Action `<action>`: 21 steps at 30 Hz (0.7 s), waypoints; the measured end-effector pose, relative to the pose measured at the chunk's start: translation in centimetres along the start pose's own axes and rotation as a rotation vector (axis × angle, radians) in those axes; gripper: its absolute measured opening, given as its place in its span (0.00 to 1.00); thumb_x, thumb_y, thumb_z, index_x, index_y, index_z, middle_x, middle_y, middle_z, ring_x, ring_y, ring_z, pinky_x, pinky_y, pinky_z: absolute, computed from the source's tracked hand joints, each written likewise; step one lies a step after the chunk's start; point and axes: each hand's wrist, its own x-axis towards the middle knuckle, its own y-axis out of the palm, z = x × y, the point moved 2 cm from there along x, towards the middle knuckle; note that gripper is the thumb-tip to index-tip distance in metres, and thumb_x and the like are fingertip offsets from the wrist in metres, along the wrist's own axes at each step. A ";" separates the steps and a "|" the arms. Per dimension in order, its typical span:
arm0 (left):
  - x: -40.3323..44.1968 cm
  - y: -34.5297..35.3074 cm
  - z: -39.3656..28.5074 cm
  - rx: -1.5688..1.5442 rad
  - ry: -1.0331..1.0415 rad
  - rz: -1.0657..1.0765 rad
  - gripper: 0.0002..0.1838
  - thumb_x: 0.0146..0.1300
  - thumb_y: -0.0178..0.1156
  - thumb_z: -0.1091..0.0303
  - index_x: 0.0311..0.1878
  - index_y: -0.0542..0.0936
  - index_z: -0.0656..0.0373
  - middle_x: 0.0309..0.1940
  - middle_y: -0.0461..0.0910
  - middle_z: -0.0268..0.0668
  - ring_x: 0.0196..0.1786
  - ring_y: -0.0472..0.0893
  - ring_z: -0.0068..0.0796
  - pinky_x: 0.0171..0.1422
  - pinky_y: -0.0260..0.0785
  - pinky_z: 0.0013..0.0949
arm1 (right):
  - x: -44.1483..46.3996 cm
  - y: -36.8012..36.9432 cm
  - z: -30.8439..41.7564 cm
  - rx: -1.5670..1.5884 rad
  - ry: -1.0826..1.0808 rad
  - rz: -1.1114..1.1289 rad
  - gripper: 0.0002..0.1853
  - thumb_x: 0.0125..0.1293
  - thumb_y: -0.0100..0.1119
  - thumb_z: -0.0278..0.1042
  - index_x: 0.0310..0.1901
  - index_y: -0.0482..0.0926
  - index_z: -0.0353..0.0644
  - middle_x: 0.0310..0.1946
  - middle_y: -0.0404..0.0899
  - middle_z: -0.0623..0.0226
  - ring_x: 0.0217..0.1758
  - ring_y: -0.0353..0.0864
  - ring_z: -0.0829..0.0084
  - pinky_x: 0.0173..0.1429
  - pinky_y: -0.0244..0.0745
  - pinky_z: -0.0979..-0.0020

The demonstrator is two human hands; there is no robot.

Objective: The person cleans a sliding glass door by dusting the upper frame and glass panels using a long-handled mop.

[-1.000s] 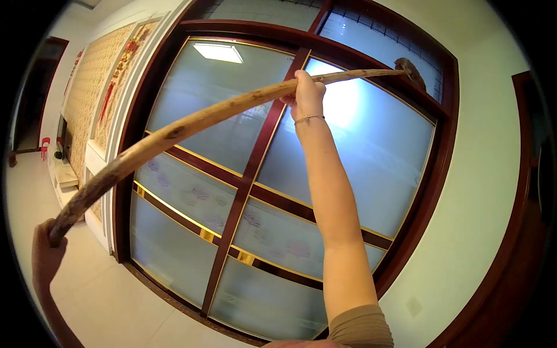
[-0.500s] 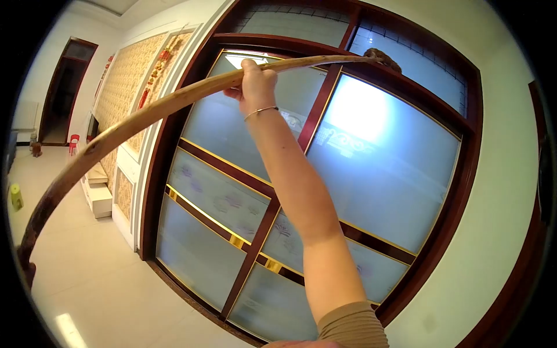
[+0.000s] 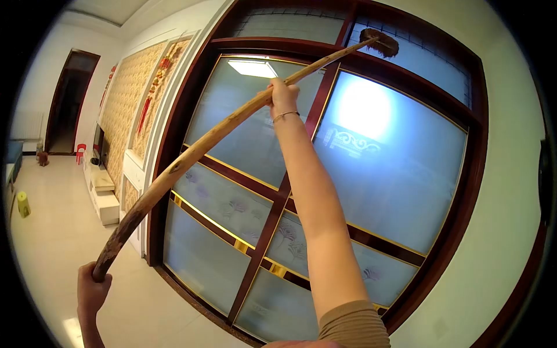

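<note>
A long-handled brush [image 3: 214,136] slants up across the view on a thick wooden pole. My right hand [image 3: 284,96], with a thin bracelet at the wrist, is wrapped round the upper part of the pole, arm stretched out. Low on the left, my left hand [image 3: 93,289] grips the pole's dark bottom end. At the far end, the brown bristly head [image 3: 380,44] is in front of the upper right glass pane [image 3: 426,61] above the sliding doors. Whether the bristles touch the glass I cannot tell.
Frosted glass doors [image 3: 389,191] in dark red frames with gold trim fill the middle. A patterned wall panel [image 3: 134,87] with red hanging ornaments, a low white cabinet [image 3: 104,207], a red stool [image 3: 80,152] and a green object [image 3: 23,204] stand to the left.
The brush head has risen from the frame bar to the upper pane. My left hand has come into clear view at lower left, and my right hand appears lower and further right.
</note>
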 end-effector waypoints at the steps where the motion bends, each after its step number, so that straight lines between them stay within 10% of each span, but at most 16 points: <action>1: 0.4 0.9 -0.6 -0.007 0.009 0.037 0.07 0.44 0.56 0.78 0.20 0.67 0.68 0.12 0.57 0.36 0.18 0.58 0.24 0.23 0.55 0.33 | 0.7 -1.1 0.4 0.000 -0.004 -0.004 0.07 0.49 0.53 0.23 0.25 0.67 0.30 0.23 0.69 0.59 0.17 0.75 0.64 0.22 0.80 0.63; 21: 4.5 14.9 -14.4 -0.068 0.304 0.097 0.08 0.49 0.60 0.75 0.32 0.76 0.68 0.18 0.72 0.47 0.23 0.72 0.38 0.31 0.65 0.35 | 4.6 -18.7 12.1 -0.305 -0.125 -0.165 0.12 0.53 0.52 0.30 0.35 0.67 0.28 0.27 0.72 0.57 0.26 0.77 0.63 0.26 0.78 0.64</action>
